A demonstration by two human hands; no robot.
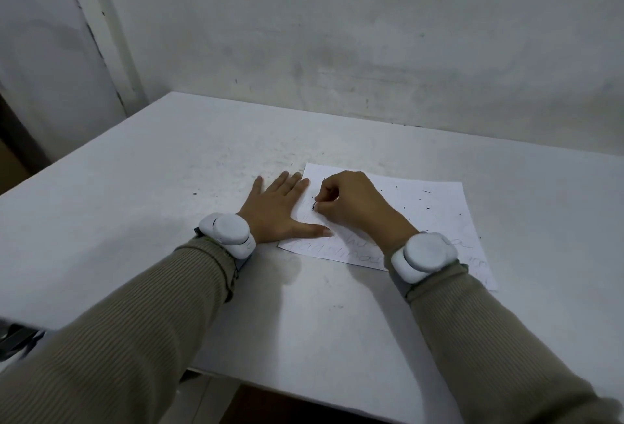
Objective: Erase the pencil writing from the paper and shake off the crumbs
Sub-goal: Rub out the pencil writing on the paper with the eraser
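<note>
A white sheet of paper (429, 210) lies flat on the white table (169, 187), right of centre. Faint pencil writing shows along its near edge, and dark eraser crumbs are scattered over its far half. My left hand (280, 210) lies flat with fingers spread, pressing the paper's left edge, thumb on the sheet. My right hand (354, 202) is curled with its fingertips pinched on a small eraser, which is almost wholly hidden; only a dark tip touches the paper near the left side.
A stained grey wall rises right behind the table's far edge. The table's left edge drops off to a dark gap beside a door frame. A few dark crumbs lie on the table left of and in front of the paper.
</note>
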